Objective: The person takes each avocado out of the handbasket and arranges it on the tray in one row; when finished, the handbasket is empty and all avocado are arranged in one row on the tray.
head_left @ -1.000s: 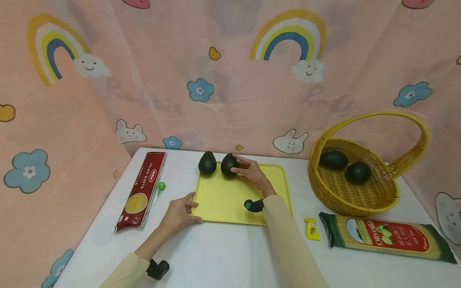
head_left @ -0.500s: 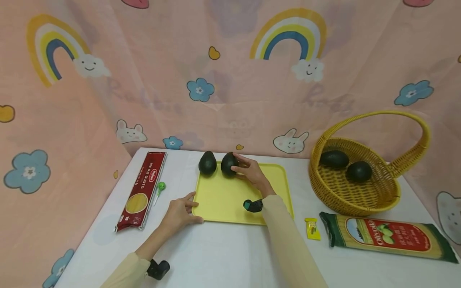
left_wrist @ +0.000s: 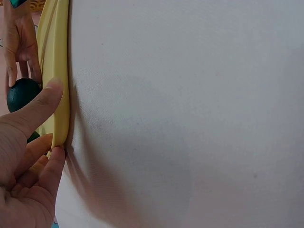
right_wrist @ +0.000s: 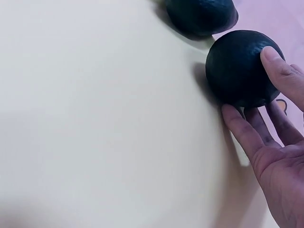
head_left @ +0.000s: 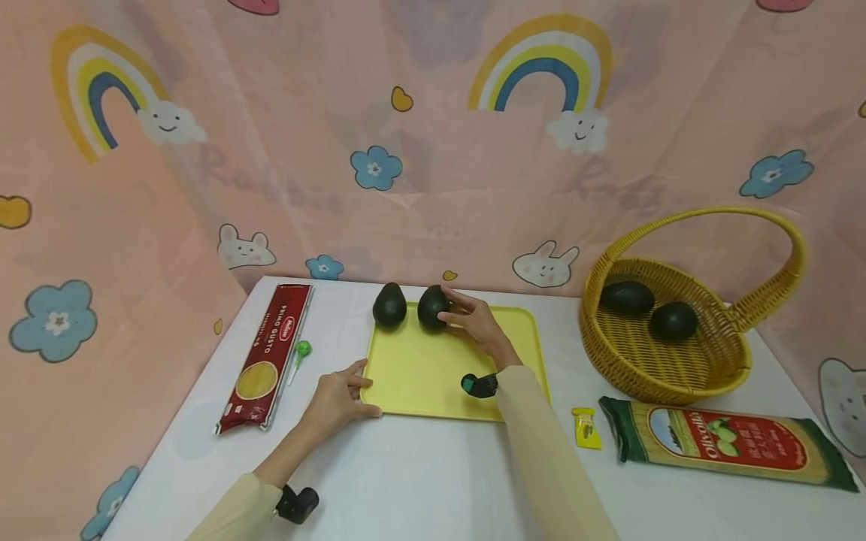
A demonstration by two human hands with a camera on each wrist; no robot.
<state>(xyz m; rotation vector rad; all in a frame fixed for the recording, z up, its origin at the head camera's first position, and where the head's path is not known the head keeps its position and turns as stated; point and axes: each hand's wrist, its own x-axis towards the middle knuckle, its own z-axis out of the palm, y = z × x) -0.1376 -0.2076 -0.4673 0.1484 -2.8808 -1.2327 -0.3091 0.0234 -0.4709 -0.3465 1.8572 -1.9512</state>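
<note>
In the head view my right hand (head_left: 476, 328) holds a dark avocado (head_left: 433, 308) at the back of a yellow tray (head_left: 433, 376). The right wrist view shows its thumb on one side of the held avocado (right_wrist: 242, 69) and its fingers on the other. Just left of it, a second avocado (head_left: 389, 306) stands at the tray's back left corner, apart from the hand. My left hand (head_left: 336, 398) grips the tray's front left corner. In the left wrist view its thumb lies along the tray rim (left_wrist: 61, 52), with fingers bent at the corner.
To the right, a yellow wicker basket (head_left: 629, 376) with a tall handle holds two avocados (head_left: 649, 309). In front of it lie a green-ended pasta pack (head_left: 731, 443) and a small yellow packet (head_left: 585, 428). A red spaghetti pack (head_left: 267, 361) and green lollipop (head_left: 302, 349) lie left.
My right hand and the avocado it holds have shifted very slightly right, away from the other avocado. The left hand keeps its place on the tray corner.
</note>
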